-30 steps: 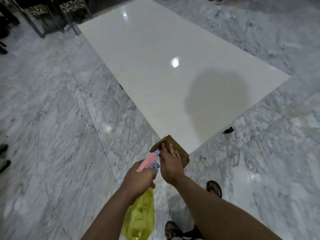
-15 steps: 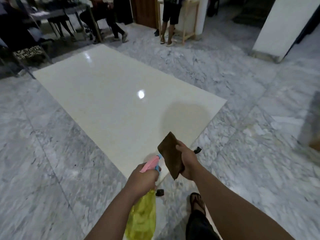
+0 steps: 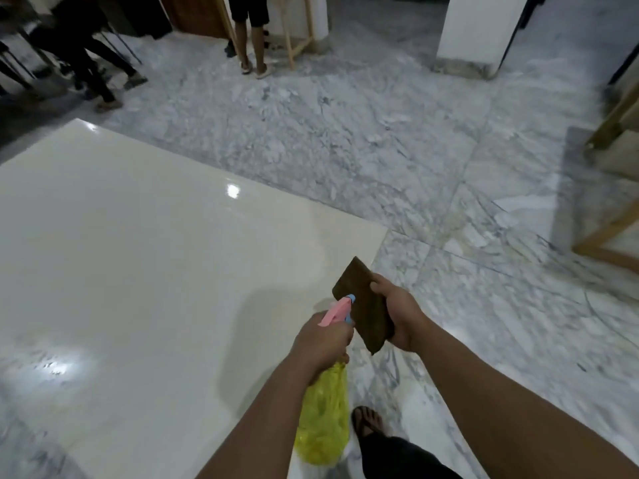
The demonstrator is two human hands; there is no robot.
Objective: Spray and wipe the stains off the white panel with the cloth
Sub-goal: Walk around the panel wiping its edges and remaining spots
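Observation:
The glossy white panel (image 3: pixel 145 257) fills the left and middle of the head view, lying flat above the marble floor. My left hand (image 3: pixel 321 340) grips a spray bottle (image 3: pixel 325 416) with a yellow body and a pink and blue head, its nozzle pointing away over the panel's near right corner. My right hand (image 3: pixel 397 316) holds a folded brown cloth (image 3: pixel 363 305) upright, lifted off the panel just right of the nozzle. No stain shows on the visible surface.
Grey marble floor (image 3: pixel 345 140) surrounds the panel. People's legs (image 3: pixel 252 43) stand at the back, with more legs and chairs at the far left. A white pillar (image 3: pixel 480 32) rises at the back right, a wooden frame (image 3: pixel 612 188) at the right edge. My sandalled foot (image 3: pixel 368 420) is below.
The cloth has come up off the panel's corner and is now held upright in my right hand. My view has swung up and to the right, bringing the room's far side into sight.

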